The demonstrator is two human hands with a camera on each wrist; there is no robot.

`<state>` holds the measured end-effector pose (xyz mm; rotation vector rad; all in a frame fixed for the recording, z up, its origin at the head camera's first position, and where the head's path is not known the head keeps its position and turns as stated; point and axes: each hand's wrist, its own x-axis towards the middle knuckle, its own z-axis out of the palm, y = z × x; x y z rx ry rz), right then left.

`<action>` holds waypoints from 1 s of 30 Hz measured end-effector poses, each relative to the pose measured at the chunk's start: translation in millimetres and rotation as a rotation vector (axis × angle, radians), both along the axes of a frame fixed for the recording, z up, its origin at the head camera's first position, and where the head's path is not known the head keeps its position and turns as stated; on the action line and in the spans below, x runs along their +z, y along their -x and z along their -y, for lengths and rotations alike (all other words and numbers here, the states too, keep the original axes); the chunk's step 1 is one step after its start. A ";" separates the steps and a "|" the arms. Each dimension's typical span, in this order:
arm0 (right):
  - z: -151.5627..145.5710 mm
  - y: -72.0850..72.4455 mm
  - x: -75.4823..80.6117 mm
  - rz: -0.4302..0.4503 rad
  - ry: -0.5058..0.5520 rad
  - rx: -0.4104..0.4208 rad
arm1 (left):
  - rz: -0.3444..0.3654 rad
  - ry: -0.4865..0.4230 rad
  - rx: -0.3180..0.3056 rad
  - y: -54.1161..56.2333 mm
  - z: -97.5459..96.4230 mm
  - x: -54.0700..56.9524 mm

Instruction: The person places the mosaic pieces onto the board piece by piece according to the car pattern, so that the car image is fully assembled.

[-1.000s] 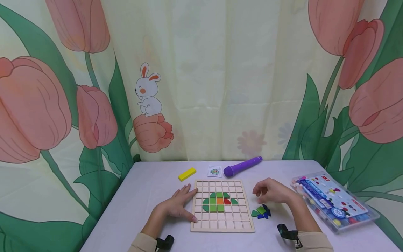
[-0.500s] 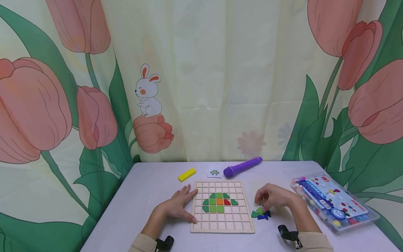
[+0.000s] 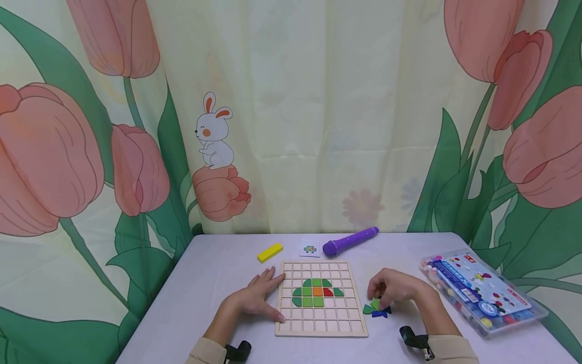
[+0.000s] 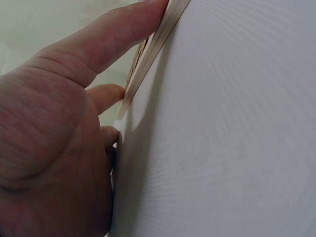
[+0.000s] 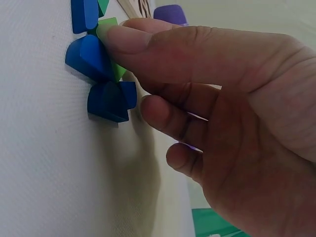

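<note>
My left hand [image 3: 256,297] rests spread at the left edge of the wooden grid board [image 3: 291,326], its thumb and a finger on the rim; the left wrist view shows the same contact. On the board, green, orange and red flat blocks [image 3: 317,290] form a rounded shape. Right of the board, my right hand [image 3: 394,287] reaches down to several loose blocks. In the right wrist view its thumb touches a light green block [image 5: 120,72], the index fingertip close behind; whether they pinch it is hidden. Dark blue blocks [image 5: 91,57] and a green block [image 3: 368,309] lie beside it.
Behind the board are a yellow bar [image 3: 270,252], a small pattern card [image 3: 310,248] and a purple microphone-shaped object [image 3: 351,241]. A clear plastic case [image 3: 484,293] of colourful pieces stands at the right. A tulip-print curtain [image 3: 295,126] hangs behind the table.
My right hand has come down and slightly toward me, from above the loose blocks onto them. The left hand and the blocks on the board have not moved.
</note>
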<state>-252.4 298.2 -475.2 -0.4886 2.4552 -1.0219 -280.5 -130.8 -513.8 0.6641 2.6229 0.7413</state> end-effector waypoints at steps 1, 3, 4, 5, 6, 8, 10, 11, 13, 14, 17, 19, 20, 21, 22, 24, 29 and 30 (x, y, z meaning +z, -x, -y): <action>0.2 -0.3 0.3 -0.001 -0.001 0.003 | 0.001 0.000 0.000 -0.1 0.0 0.1; 0.8 -0.7 0.7 -0.003 0.000 0.006 | 0.002 -0.001 0.001 -0.3 -0.2 0.4; 1.0 -0.9 1.0 -0.005 0.001 0.006 | 0.003 -0.003 0.001 -0.3 -0.2 0.5; 1.1 -1.0 1.1 -0.008 0.001 0.005 | 0.003 -0.003 0.002 -0.4 -0.3 0.5; 1.2 -1.0 1.1 -0.014 0.000 0.005 | 0.002 -0.002 0.002 -0.4 -0.2 0.8; 1.8 -1.2 1.1 -0.026 -0.002 0.001 | 0.002 0.000 0.004 -0.4 -0.3 0.7; 2.4 -1.2 1.0 -0.038 -0.007 -0.003 | 0.001 0.002 0.004 -0.5 -0.4 0.8; 2.7 -1.3 0.9 -0.044 -0.010 -0.005 | 0.002 0.004 0.005 -0.4 -0.4 0.8; 3.6 -1.2 0.8 -0.052 -0.014 -0.007 | 0.003 0.006 0.006 -0.5 -0.4 1.2; 3.7 -0.9 0.5 -0.055 -0.016 -0.008 | 0.003 0.007 0.005 -0.5 -0.4 1.4; 4.2 0.3 -0.4 -0.059 -0.015 -0.005 | 0.003 0.008 0.003 -0.7 -0.4 2.4; 4.2 1.2 -1.3 -0.064 -0.014 0.000 | 0.001 0.008 0.001 -0.8 -0.5 2.8; 4.1 1.7 -2.0 -0.066 -0.012 0.002 | 0.002 0.007 0.001 -0.9 -0.6 2.8; 4.2 1.8 -2.2 -0.069 -0.011 0.004 | 0.001 0.007 0.000 -1.0 -0.6 2.9; 4.5 1.9 -2.6 -0.070 -0.011 0.004 | 0.000 0.007 0.000 -1.1 -0.6 2.9; 4.9 2.2 -3.1 -0.073 -0.012 0.002 | 0.000 0.006 0.001 -1.2 -0.7 2.7; 7.8 2.1 -2.5 -0.076 -0.033 -0.010 | 0.002 0.005 0.004 -1.0 -0.4 1.6; 8.6 2.2 -2.4 -0.077 -0.037 -0.013 | 0.002 0.005 0.004 -0.9 -0.3 1.3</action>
